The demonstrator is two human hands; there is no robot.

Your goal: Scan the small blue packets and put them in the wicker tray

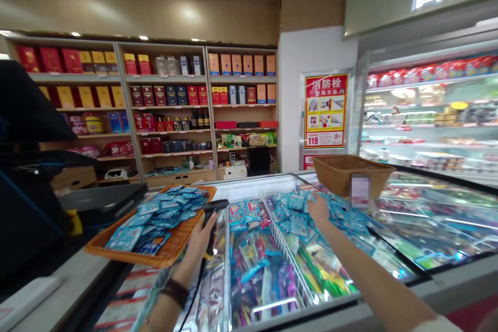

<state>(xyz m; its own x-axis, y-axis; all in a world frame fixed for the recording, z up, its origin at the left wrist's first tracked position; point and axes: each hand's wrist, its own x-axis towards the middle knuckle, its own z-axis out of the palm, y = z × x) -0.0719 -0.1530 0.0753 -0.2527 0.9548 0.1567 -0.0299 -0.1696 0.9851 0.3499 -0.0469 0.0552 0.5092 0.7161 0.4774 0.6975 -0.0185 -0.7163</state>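
My left hand [203, 236] is closed around the handle of a black handheld scanner [216, 206], whose cable hangs down below the wrist. Just left of it, a wicker tray [177, 246] holds a heap of blue packets [155, 218]. My right hand [319, 209] reaches down onto blue packets [299, 223] piled inside the chest freezer; its fingertips are too small and blurred to tell what they hold, if anything. White wire dividers [286, 249] split the freezer into sections of colourful packages [257, 257].
A brown basket [338, 174] with a label stands on the freezer's far right edge. Dark checkout equipment [35, 176] fills the left side, beside a grey counter [78, 285]. Shelves of boxes [169, 96] line the back wall, and a lit refrigerated display [428, 119] stands at the right.
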